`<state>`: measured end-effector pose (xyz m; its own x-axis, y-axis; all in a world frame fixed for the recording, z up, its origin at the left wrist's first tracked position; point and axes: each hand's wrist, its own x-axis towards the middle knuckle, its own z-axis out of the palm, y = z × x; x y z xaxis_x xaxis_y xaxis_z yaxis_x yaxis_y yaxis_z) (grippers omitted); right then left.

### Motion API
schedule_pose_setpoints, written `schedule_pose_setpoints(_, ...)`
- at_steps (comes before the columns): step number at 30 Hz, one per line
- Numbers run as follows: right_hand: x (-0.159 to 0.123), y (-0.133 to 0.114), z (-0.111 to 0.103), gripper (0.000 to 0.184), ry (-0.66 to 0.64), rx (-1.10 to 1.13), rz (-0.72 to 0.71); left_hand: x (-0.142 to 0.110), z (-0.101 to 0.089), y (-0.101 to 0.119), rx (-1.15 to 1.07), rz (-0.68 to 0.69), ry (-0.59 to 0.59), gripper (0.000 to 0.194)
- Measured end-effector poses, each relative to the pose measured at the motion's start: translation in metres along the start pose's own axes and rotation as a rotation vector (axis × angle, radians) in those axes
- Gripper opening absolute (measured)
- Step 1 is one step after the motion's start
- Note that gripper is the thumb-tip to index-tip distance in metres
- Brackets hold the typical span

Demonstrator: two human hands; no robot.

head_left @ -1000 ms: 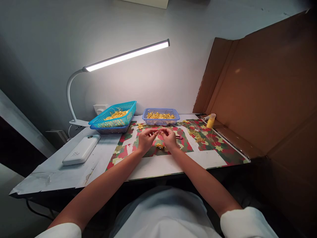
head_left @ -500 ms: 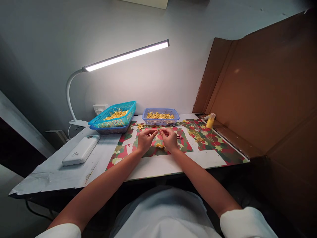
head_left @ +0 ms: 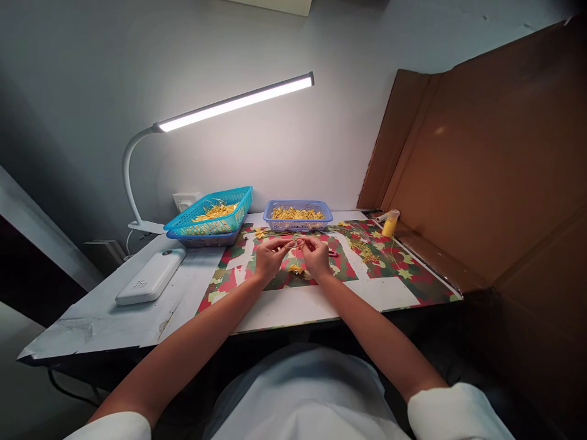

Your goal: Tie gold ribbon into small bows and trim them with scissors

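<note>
Above the patterned sheet [head_left: 339, 263], my left hand [head_left: 270, 256] and my right hand [head_left: 314, 255] meet almost fingertip to fingertip. Each one is closed in a pinch on a thin gold cord [head_left: 297, 246] that runs between them. From the cord hangs a small gold ornament [head_left: 297, 269], just below and between my hands; its exact shape is too small to make out. A red-handled tool [head_left: 332, 253] lies beside my right hand, partly hidden by it.
A blue basket [head_left: 183, 223] with gold pieces sits on another basket [head_left: 206, 240] at left. Behind my hands stands a purple basket [head_left: 298, 227] of gold pieces. A white power bank [head_left: 151, 278], a lamp [head_left: 238, 102], a yellow bottle [head_left: 390, 224], gold chain [head_left: 364, 250] and cardboard [head_left: 486, 159] surround the work area.
My right fingertips have shifted slightly to the right, away from the left ones. The hanging ornament stays nearly where it was.
</note>
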<state>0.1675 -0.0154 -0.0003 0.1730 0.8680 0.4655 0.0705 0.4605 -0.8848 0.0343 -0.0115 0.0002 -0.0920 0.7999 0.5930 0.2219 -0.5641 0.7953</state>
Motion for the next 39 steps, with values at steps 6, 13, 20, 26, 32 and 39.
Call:
schedule_pose_setpoints(6, 0.000, 0.001, -0.001, 0.021, -0.024, -0.038, -0.006, 0.000, -0.001, 0.000, 0.007, 0.014, -0.006, 0.027)
schedule_pose_setpoints(13, -0.001, -0.002, -0.001, 0.022, -0.021, -0.019, -0.011, 0.000, -0.001, -0.001, 0.016, 0.010, -0.009, 0.026)
schedule_pose_setpoints(20, -0.001, -0.004, -0.001, 0.021, -0.033, -0.099, -0.073, 0.000, -0.001, -0.001, 0.013, 0.018, -0.027, 0.027)
schedule_pose_setpoints(26, 0.001, -0.004, -0.002, 0.015, -0.023, -0.110, 0.009, 0.006, -0.003, -0.001, 0.038, -0.010, -0.114, 0.028)
schedule_pose_setpoints(32, 0.005, -0.001, -0.002, 0.012, -0.032, -0.087, 0.099, 0.019, -0.029, 0.005, 0.326, -0.333, -0.493, 0.029)
schedule_pose_setpoints(39, 0.006, -0.001, -0.004, 0.015, -0.054, -0.085, 0.201, 0.024, -0.024, 0.018, 0.357, -0.778, -0.727, 0.042)
